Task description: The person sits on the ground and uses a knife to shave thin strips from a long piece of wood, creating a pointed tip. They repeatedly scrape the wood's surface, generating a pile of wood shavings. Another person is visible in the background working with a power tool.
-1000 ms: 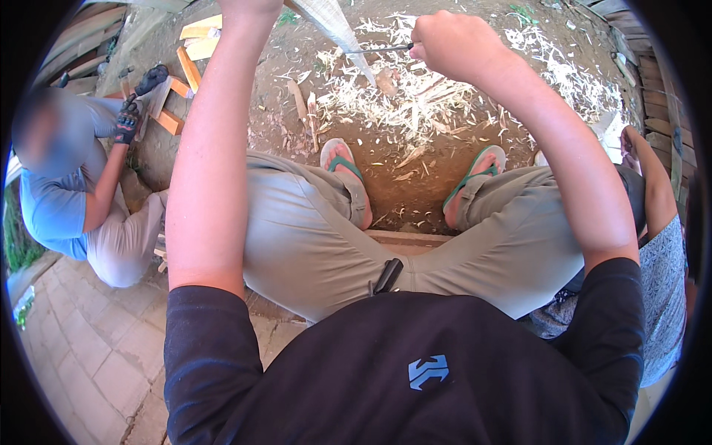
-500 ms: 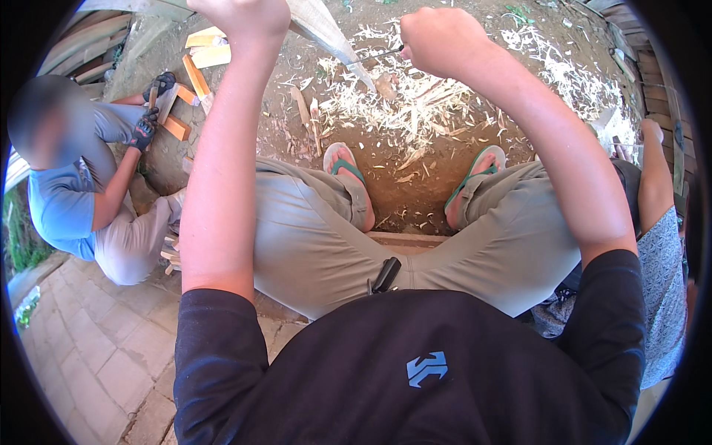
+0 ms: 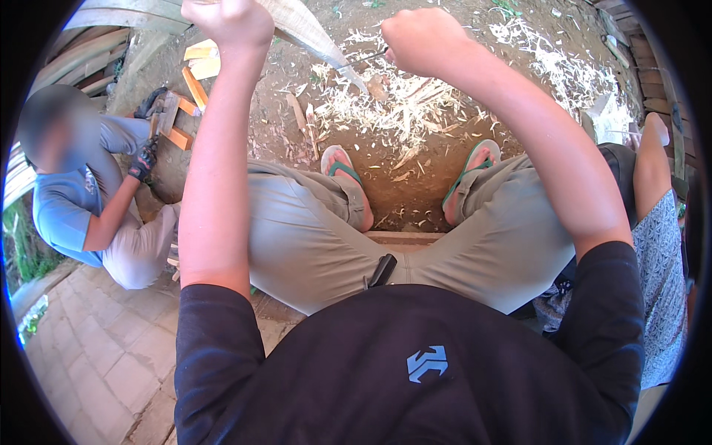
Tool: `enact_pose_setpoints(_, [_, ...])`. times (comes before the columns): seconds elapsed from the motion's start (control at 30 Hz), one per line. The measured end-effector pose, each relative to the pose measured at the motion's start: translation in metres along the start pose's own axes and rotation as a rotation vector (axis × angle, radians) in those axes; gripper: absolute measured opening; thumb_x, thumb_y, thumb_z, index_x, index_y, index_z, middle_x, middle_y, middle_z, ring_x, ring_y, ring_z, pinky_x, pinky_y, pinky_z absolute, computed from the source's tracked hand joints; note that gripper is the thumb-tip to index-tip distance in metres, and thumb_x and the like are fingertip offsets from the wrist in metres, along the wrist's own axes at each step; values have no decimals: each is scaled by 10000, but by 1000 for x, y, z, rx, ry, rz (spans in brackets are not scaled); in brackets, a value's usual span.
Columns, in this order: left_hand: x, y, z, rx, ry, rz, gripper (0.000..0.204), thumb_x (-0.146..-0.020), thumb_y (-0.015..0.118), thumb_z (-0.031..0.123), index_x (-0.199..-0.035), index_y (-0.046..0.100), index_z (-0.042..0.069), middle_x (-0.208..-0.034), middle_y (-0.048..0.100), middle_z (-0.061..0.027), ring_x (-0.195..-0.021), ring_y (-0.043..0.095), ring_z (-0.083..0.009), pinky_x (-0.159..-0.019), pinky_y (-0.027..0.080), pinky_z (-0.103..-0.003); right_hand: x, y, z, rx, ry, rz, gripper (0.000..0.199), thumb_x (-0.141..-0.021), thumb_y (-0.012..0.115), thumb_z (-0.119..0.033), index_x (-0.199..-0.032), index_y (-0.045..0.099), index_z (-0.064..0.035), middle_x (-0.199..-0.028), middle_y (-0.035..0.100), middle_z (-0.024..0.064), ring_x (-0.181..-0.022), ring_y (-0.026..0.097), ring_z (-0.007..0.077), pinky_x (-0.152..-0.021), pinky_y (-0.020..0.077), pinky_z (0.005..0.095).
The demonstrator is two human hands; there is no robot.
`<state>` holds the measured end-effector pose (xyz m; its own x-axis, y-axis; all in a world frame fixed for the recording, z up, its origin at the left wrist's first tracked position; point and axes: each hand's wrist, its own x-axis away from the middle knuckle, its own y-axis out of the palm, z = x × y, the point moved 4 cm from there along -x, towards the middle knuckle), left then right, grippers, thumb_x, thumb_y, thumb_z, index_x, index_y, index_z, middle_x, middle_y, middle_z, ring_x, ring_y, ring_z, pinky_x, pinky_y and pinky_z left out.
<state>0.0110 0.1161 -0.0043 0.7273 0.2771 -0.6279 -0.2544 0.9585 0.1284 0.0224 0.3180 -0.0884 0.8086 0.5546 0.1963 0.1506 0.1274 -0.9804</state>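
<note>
The person sits with both arms stretched out over their knees, whittling a length of wood. The left hand (image 3: 226,22), far and to the left near the top edge, is clenched around the thick end of a pale wooden stick (image 3: 308,33), which slants down and to the right and narrows to a point over the ground. The right hand (image 3: 423,41) is closed in a fist around the handle of a knife (image 3: 368,56); only a thin dark stretch of the blade shows, reaching left from the fist toward the tapered end of the stick, and whether the edge is touching the wood just now is hard to tell. Below the stick's tip a heap of pale wood shavings (image 3: 404,111) lies spread over the dirt, in front of the person's two feet in green sandals (image 3: 343,169). The step in hand looks like shaving the stick down to a point, and the pile suggests it is well along. The next stroke would call for a firm hold with the left hand and a cut pushed away from the body, clear of the knees. On the left, another person crouches in a blue shirt, a gloved hand (image 3: 142,162) near some orange wood blocks (image 3: 189,93).
</note>
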Motion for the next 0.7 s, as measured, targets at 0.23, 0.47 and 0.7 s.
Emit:
enact_pose_setpoints(0.23, [3, -13, -6, -53, 12, 23, 265, -962, 620, 236, -996, 643, -26, -754, 607, -129, -604, 651, -241, -577, 574, -381, -1, -3, -1, -9, -35, -6, 200, -897, 657, -205, -987, 782, -76, -1009, 777, 138, -973, 760, 293, -801, 609, 428])
enact_pose_setpoints(0.47, [6, -18, 0, -76, -59, 45, 271, -957, 636, 244, -1003, 636, -23, -789, 617, -112, -642, 653, -228, -584, 565, -375, 16, -29, -17, -73, 9, 44, 176, -868, 718, -189, -978, 751, -56, -1000, 765, 147, -944, 755, 314, -820, 607, 422])
enact_pose_setpoints(0.7, [-9, -37, -30, 96, -153, 153, 309, -947, 610, 154, -1064, 516, -116, -871, 626, -247, -698, 658, -310, -640, 617, -500, 35, -60, 22, 9, 153, -20, 248, -910, 621, -187, -1052, 806, -104, -1072, 782, 133, -1028, 758, 264, -837, 600, 418])
